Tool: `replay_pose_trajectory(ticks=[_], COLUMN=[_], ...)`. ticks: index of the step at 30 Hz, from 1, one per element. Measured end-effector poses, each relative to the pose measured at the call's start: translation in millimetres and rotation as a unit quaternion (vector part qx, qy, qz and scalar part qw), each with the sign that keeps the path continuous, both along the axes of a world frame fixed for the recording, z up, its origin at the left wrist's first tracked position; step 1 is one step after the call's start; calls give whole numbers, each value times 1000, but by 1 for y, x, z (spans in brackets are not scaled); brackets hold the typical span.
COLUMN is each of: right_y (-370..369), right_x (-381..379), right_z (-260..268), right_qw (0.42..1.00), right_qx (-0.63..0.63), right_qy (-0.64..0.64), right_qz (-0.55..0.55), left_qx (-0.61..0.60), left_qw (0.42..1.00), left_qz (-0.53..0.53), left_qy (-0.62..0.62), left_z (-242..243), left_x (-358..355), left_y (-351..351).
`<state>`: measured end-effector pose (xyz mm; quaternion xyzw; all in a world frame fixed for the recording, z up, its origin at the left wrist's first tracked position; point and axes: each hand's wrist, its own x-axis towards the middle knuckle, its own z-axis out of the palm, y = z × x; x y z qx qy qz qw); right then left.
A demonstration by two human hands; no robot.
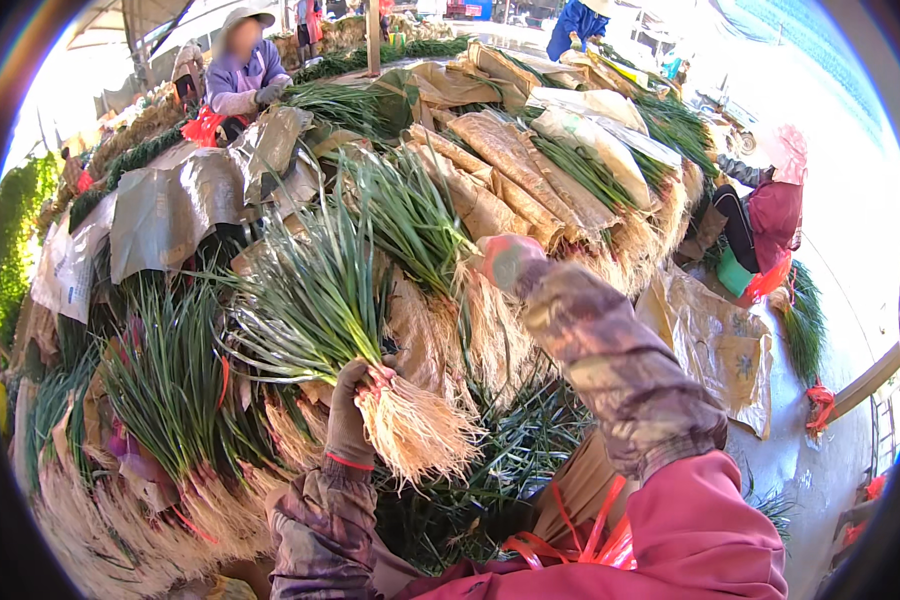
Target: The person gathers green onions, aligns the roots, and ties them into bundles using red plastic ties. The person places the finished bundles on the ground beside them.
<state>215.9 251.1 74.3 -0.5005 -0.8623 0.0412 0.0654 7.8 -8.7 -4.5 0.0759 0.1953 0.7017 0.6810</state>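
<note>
My left hand [352, 420], in a grey-brown knit glove, is closed around the reddish bases of a bunch of scallions [330, 322]. Its long green leaves fan up and left, and its pale roots [416, 431] hang down to the right. My right hand [511, 264], gloved and blurred, reaches forward to the base end of other scallions [412, 217] on the heap. Its fingertips are hard to make out, so whether they grip a stem is unclear. Beside my left forearm stands another bunch of scallions [176, 390], roots downward.
Brown woven sacks [525, 172] cover much of the heap ahead. Cut leaves [502, 450] lie below my hands, near red plastic strips [600, 532]. One person [244, 75] works at the far left, another [577, 30] at the back, and a third [772, 202] sits at right.
</note>
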Motion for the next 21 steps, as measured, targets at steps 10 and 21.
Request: replay_pose_trajectory(ticks=[10,21], right_y=[-182,-144], right_x=[-14,-32], right_z=[-17,-45], right_qw=[986,749], right_qx=[23,-471], right_qy=[-105,416], right_qz=[127,210], left_qx=[57,-9], left_qw=[998,999], left_qz=[-26,-40], left_qy=[27,5], left_z=[-17,-9], left_x=[19,16], left_y=[13,6])
